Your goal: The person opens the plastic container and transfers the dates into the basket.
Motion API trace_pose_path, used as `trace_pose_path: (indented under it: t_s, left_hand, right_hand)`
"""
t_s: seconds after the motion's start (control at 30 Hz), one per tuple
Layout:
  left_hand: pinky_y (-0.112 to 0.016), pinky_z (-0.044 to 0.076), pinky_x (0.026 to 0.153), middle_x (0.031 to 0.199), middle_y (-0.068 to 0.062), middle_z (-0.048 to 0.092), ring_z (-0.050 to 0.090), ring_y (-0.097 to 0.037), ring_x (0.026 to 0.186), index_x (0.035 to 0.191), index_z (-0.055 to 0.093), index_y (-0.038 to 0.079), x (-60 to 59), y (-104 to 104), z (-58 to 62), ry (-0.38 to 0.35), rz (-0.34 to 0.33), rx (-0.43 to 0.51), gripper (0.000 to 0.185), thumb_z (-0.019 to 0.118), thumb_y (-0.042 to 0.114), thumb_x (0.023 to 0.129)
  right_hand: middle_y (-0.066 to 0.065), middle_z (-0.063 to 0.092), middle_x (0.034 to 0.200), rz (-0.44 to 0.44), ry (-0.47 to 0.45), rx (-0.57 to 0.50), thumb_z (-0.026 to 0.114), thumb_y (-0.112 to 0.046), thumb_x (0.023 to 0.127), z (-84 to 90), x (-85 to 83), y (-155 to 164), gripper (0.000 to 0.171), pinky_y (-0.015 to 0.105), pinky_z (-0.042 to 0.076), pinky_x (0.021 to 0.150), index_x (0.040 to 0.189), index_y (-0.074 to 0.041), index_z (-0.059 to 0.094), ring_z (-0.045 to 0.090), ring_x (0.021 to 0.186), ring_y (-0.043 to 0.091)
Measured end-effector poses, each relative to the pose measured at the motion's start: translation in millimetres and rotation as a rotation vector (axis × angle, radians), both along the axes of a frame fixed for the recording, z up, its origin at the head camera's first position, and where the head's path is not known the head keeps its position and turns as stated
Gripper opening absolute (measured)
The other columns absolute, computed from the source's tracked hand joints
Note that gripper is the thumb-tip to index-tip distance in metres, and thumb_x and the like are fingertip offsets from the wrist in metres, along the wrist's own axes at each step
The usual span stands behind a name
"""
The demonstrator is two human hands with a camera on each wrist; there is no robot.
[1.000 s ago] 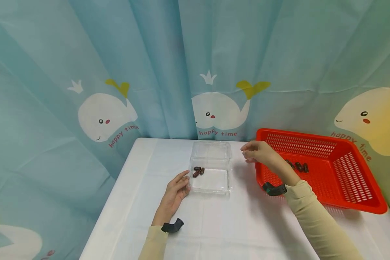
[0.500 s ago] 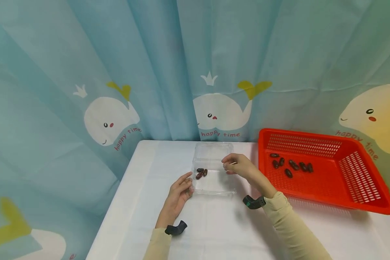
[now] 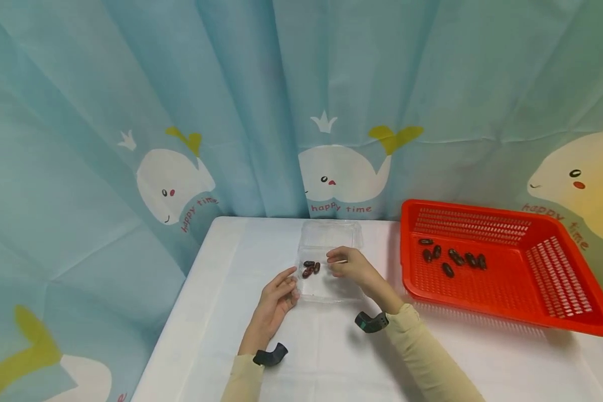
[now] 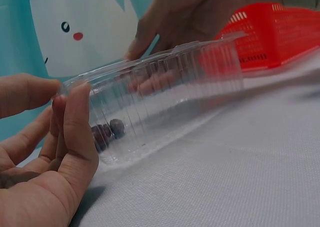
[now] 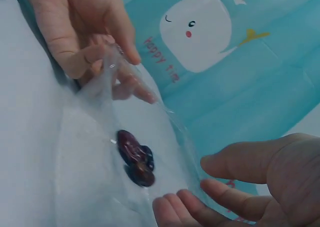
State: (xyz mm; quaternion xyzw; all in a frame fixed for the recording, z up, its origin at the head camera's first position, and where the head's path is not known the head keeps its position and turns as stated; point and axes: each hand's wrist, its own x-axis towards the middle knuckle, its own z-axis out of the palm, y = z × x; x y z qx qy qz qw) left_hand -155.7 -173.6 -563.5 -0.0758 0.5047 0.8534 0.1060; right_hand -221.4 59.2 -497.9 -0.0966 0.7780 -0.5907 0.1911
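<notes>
A clear plastic container [image 3: 331,291] with its lid folded back lies on the white table [image 3: 331,357]. Three dark dates [image 3: 310,268] sit in its left corner, also seen as dates [image 5: 136,159] in the right wrist view. My left hand [image 3: 290,285] pinches the container's left wall between thumb and fingers [image 4: 75,127]. My right hand [image 3: 334,262] hovers over the container just right of the dates, its fingers [image 5: 235,162] loosely spread with nothing seen between them.
A red perforated basket [image 3: 558,268] stands at the right of the table with several more dates [image 3: 452,258] inside. A blue whale-print curtain [image 3: 231,111] hangs behind the table. The table's left edge [image 3: 181,312] is close to my left forearm.
My right hand has moved left from the red basket's edge to above the clear container, near the dates. My left hand has stayed on the container's left wall.
</notes>
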Motion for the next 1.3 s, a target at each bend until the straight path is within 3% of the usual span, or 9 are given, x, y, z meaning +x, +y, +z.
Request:
trace_pose_path:
  t_s: [0.4,0.67,0.8,0.93,1.07,1.3]
  left_hand:
    - [-0.017,0.054,0.077,0.111,0.002,0.053,0.055,-0.006,0.089,0.155,0.042,0.002,2.3,-0.6,-1.8,0.026,-0.025,-0.033,0.052,0.055,0.004,0.105]
    - [-0.018,0.053,0.075,0.110,0.001,0.055,0.058,-0.007,0.084,0.154,0.044,0.004,3.3,-2.2,1.0,0.012,-0.018,-0.014,0.053,0.057,0.002,0.104]
    - [-0.018,0.053,0.073,0.110,0.001,0.056,0.059,-0.007,0.082,0.155,0.043,0.003,3.5,-1.3,2.1,0.007,-0.020,-0.009,0.053,0.057,0.001,0.104]
    - [-0.017,0.053,0.073,0.110,0.001,0.056,0.059,-0.007,0.082,0.155,0.043,0.003,4.1,-0.3,2.2,0.005,-0.013,-0.009,0.052,0.055,0.000,0.104]
    - [-0.018,0.052,0.073,0.110,0.001,0.056,0.059,-0.007,0.082,0.155,0.043,0.003,3.8,0.8,2.0,0.010,-0.016,-0.012,0.052,0.055,0.000,0.104]
    - [-0.018,0.052,0.072,0.110,0.001,0.057,0.059,-0.007,0.081,0.154,0.043,0.004,4.4,0.3,3.0,0.010,-0.015,-0.008,0.053,0.056,0.000,0.103]
  right_hand:
    - [0.027,0.068,0.130,-0.090,0.044,0.107,0.064,-0.003,0.097,-16.3,-0.8,-22.2,0.037,0.036,0.064,0.087,0.132,0.008,0.063,0.067,0.123,0.042]
    - [0.030,0.069,0.127,-0.077,0.079,0.101,0.065,-0.002,0.095,-22.3,1.3,-34.5,0.039,0.034,0.064,0.080,0.131,0.010,0.063,0.069,0.117,0.041]
    - [0.028,0.068,0.127,-0.091,0.051,0.112,0.067,-0.003,0.094,-23.2,2.9,-38.7,0.040,0.033,0.063,0.078,0.132,0.009,0.062,0.069,0.116,0.039]
    - [0.028,0.066,0.126,-0.084,0.048,0.141,0.069,-0.005,0.093,-23.0,4.1,-41.3,0.043,0.033,0.063,0.077,0.132,0.011,0.061,0.072,0.105,0.035]
    - [0.026,0.069,0.120,-0.064,0.077,0.189,0.070,-0.004,0.091,-23.7,4.5,-42.9,0.044,0.032,0.061,0.072,0.132,0.011,0.062,0.072,0.090,0.025]
    - [0.016,0.073,0.102,-0.078,0.159,0.262,0.077,-0.004,0.086,-23.9,8.4,-48.5,0.031,0.037,0.059,0.079,0.115,0.007,0.071,0.068,0.091,0.023]
